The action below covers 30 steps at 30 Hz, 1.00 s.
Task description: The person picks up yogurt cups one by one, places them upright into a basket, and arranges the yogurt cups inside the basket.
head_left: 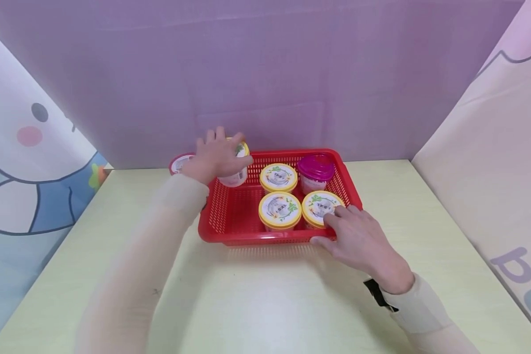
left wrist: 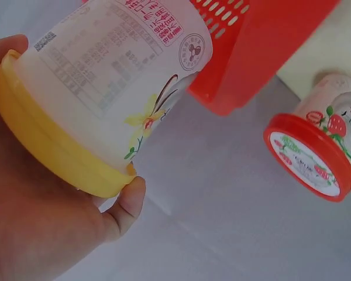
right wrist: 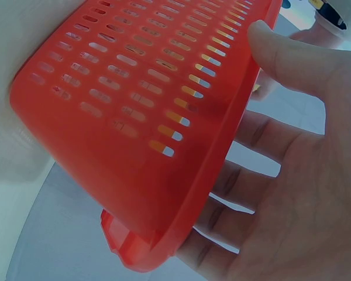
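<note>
My left hand (head_left: pixel 216 160) grips a white paper tub (head_left: pixel 234 178) by its yellow lid, with thumb and fingers round the lid's edge. The tub is at the back left corner of a red plastic basket (head_left: pixel 236 236); whether it touches the bottom I cannot tell. In the left wrist view this tub (left wrist: pixel 111 76) shows printed text and a yellow flower. My right hand (head_left: pixel 358 241) holds the basket's front right rim, thumb outside and fingers over the edge. Close to those fingers sits a yellow-lidded tub (head_left: pixel 320 204).
Two more yellow-lidded tubs (head_left: pixel 279 177) and a magenta-lidded tub (head_left: pixel 316 168) stand in the basket. Outside it, left of the basket, is a red-lidded tub (left wrist: pixel 310 158) with strawberry print, partly hidden by my left hand in the head view. A purple cloth wall (head_left: pixel 265 73) rises behind.
</note>
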Each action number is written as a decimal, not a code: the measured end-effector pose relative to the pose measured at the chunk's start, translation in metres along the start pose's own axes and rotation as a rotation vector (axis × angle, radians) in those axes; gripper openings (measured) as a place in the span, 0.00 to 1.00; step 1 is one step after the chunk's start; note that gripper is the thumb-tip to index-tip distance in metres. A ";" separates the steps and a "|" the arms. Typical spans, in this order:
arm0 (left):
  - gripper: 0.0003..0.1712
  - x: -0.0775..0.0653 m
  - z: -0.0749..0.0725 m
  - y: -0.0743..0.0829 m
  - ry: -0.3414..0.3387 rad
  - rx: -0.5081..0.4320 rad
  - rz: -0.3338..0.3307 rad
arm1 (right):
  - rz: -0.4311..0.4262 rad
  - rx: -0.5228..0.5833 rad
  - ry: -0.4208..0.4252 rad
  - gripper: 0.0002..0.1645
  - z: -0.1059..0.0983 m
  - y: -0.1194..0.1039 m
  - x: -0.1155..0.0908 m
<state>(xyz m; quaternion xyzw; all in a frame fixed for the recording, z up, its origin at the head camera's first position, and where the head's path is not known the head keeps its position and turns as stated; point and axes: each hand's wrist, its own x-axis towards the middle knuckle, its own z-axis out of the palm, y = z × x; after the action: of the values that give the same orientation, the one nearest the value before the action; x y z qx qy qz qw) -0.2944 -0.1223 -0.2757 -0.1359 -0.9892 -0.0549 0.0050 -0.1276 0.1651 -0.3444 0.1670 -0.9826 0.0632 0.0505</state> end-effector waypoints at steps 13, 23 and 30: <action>0.48 0.010 0.023 0.002 -0.063 -0.061 -0.011 | -0.013 -0.003 0.009 0.32 0.001 0.001 0.002; 0.53 0.014 0.035 -0.001 -0.132 -0.094 -0.047 | -0.008 -0.004 0.003 0.32 0.001 0.000 0.003; 0.57 0.010 0.034 0.005 -0.213 -0.095 -0.103 | -0.006 -0.001 -0.002 0.32 0.001 -0.001 0.003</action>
<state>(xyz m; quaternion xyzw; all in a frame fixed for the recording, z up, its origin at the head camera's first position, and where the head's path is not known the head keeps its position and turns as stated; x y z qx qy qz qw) -0.3026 -0.1106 -0.3087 -0.0899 -0.9861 -0.0874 -0.1095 -0.1296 0.1631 -0.3447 0.1698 -0.9822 0.0625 0.0498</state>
